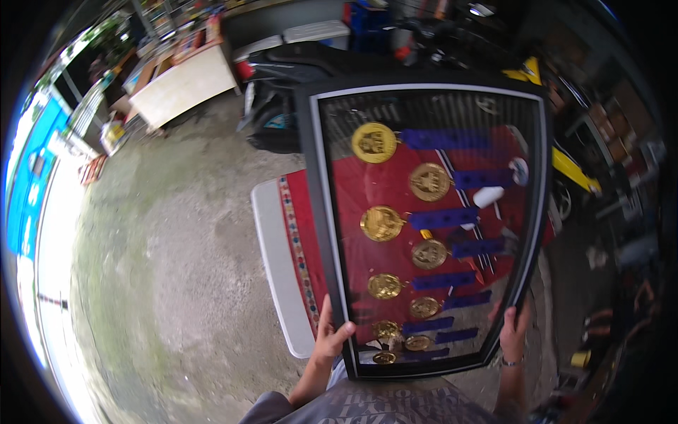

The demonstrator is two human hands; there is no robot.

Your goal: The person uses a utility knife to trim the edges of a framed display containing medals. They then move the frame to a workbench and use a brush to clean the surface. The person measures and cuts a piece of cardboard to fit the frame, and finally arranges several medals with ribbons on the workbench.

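Both my hands hold up a large black picture frame (325, 212) with a clear pane, tilted in front of me. Several gold medals (382, 223) on short purple ribbons (443, 218) sit in two staggered columns across the pane. My left hand (332, 336) grips the frame's lower left edge, thumb on the front. My right hand (513, 332) closes on the lower right edge, with a band on the wrist. Through the pane I see a table with a red cloth (300, 233), a white object (488, 196) and small items lying on it.
The table's white edge (272, 261) shows left of the frame. A motorcycle (282, 67) stands behind it, and yellow bodywork (575, 169) shows at the right. A white cabinet (185, 85) with things on top stands at the far left on the concrete floor (183, 261).
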